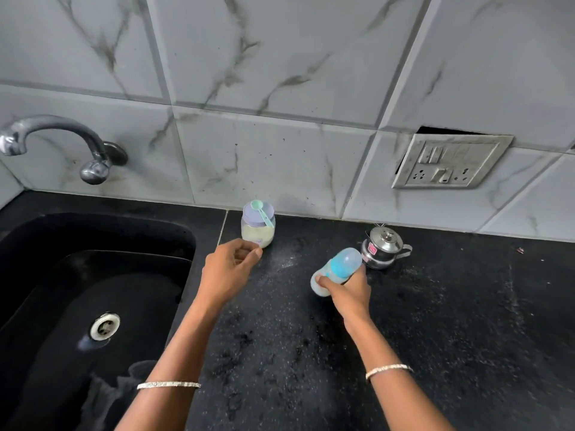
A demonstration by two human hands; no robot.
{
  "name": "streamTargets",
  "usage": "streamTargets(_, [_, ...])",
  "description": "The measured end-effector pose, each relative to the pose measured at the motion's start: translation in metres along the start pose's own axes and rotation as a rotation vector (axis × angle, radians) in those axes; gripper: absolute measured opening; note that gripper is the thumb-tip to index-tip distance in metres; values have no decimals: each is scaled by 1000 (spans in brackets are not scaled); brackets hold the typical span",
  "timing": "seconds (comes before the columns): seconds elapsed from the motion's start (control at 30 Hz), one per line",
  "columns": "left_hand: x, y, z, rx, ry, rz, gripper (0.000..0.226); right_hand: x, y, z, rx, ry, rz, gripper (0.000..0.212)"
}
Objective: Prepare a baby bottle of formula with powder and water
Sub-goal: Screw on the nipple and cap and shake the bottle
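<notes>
A clear jar of pale formula powder (pixel 258 233) stands near the wall on the black counter (pixel 435 306). It has a lilac lid, and a green scoop (pixel 263 211) lies on top. My left hand (pixel 230 269) is just in front of the jar, fingers curled, fingertips close to its base, holding nothing that I can see. My right hand (pixel 348 290) grips a baby bottle (pixel 339 269) with a blue collar and clear cap, tilted with the cap pointing up and right. A small steel pot with a lid (pixel 384 247) stands right behind the bottle.
A black sink (pixel 93 275) with a metal drain fills the left side, under a steel tap (pixel 62 141) on the tiled wall. A switch and socket plate (pixel 451 160) is on the wall at the right. The counter is speckled with white powder.
</notes>
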State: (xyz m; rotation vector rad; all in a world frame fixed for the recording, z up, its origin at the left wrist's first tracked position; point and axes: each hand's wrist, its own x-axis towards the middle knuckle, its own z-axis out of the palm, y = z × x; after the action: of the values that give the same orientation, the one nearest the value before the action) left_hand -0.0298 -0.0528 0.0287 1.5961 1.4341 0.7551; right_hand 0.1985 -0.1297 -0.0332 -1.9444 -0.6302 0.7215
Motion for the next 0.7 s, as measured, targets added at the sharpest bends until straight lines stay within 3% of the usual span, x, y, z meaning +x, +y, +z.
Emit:
streamTargets(0.23, [25,-16,17,29,13,51,5,81,-12,23,-228,140,-137,67])
streamTargets(0.7, [38,-27,35,35,-39,36,9,116,-18,47,-327,107,-145,70])
